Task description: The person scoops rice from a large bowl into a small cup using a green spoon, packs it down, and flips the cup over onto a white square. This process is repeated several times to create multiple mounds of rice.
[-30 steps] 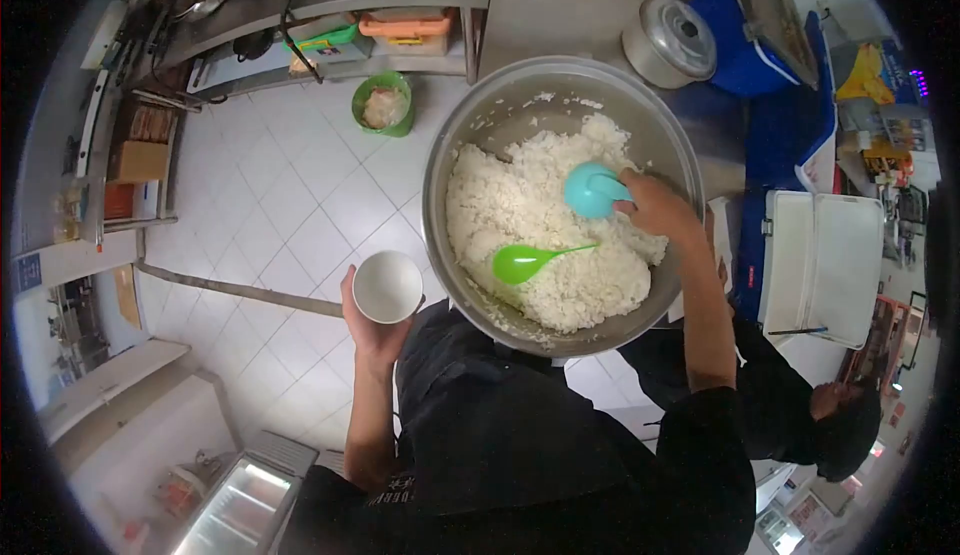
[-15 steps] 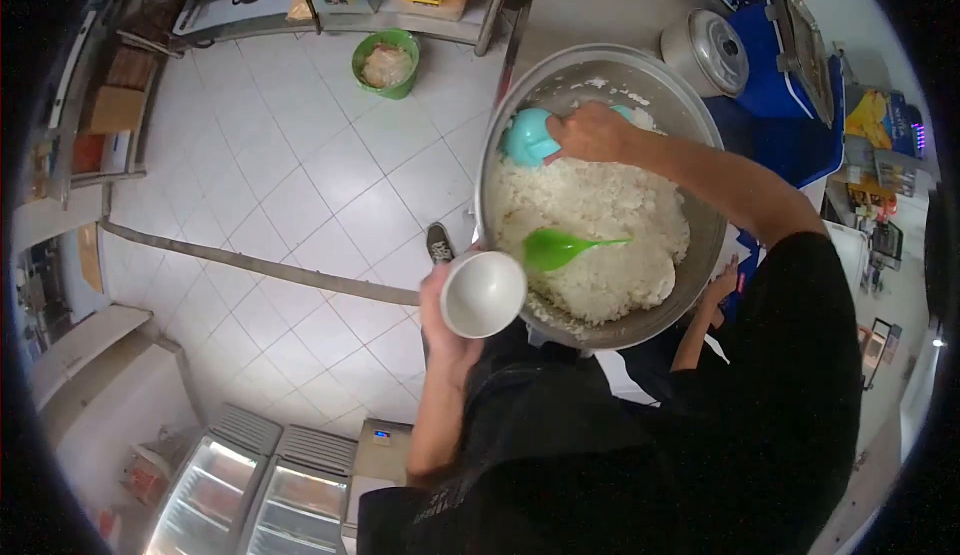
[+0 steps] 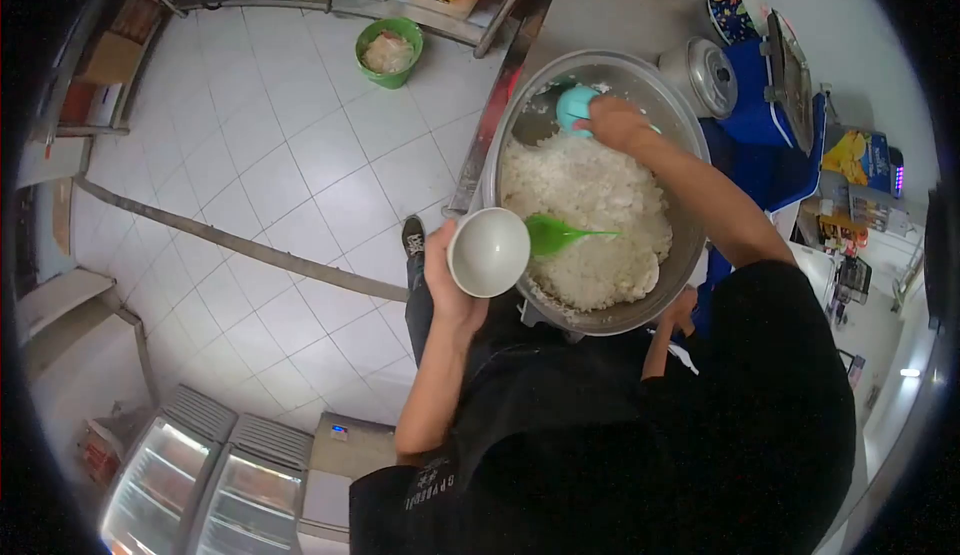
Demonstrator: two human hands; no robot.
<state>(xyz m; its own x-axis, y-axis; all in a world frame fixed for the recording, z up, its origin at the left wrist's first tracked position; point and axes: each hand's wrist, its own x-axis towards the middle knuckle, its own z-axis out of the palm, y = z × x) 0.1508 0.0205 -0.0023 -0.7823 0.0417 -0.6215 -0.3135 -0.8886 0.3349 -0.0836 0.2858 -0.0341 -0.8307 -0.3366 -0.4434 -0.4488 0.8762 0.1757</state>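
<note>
My left hand (image 3: 445, 280) grips a white bowl (image 3: 489, 252) from its left side, over the near-left rim of a large metal pot (image 3: 645, 90). The inside of the bowl faces up and shows no food. In the pot lies a broad mound of cooked white rice (image 3: 590, 185). My right hand (image 3: 618, 122) is closed around a turquoise rice scoop (image 3: 575, 107), low against the pot's far wall beyond the mound. The fingers cover part of the scoop. A green rice paddle (image 3: 548, 236) lies on the rice near the bowl.
Another person's hand (image 3: 683, 310) is close to the pot's near-right side. A lidded metal pot (image 3: 708, 80) and an open blue cooler box (image 3: 745, 60) stand at the right. On the tiled floor sits a green basin (image 3: 395, 77). Display fridges (image 3: 160, 490) stand lower left.
My right hand has moved the scoop from the pot's left wall toward its far wall. The bowl has shifted slightly upward in the picture. The whole view has turned a little.
</note>
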